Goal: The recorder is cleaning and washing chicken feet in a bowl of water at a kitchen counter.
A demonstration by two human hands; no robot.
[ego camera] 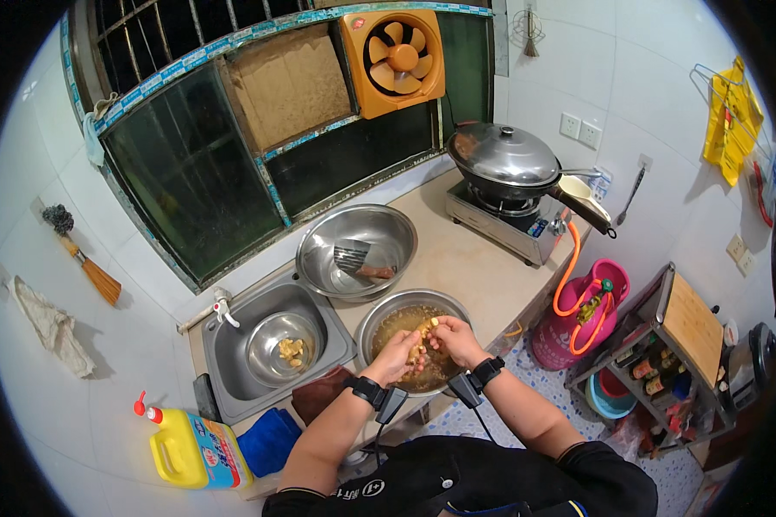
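Observation:
Both hands meet over a metal basin point(366, 323) of murky brown water point(394, 321) with bits floating in it. My left hand point(396, 357) grips a knobbly yellow piece of what looks like ginger root point(421, 333). At the piece's upper end, the fingers of my right hand point(454, 340) pinch it; the fingers hide part of it. To the left, a smaller metal bowl point(259, 357) stands in the grey sink point(223, 381) under the tap point(223, 307). Several pale yellow pieces point(291, 351), similar in look, lie in that bowl.
Behind the basin, a large metal bowl point(317, 258) holds a slotted turner point(352, 254). A lidded wok point(506, 158) sits on a gas stove point(491, 223), its handle jutting right. An orange hose runs to a pink gas cylinder point(559, 336). A yellow detergent jug point(181, 452) and blue cloth point(269, 441) are left.

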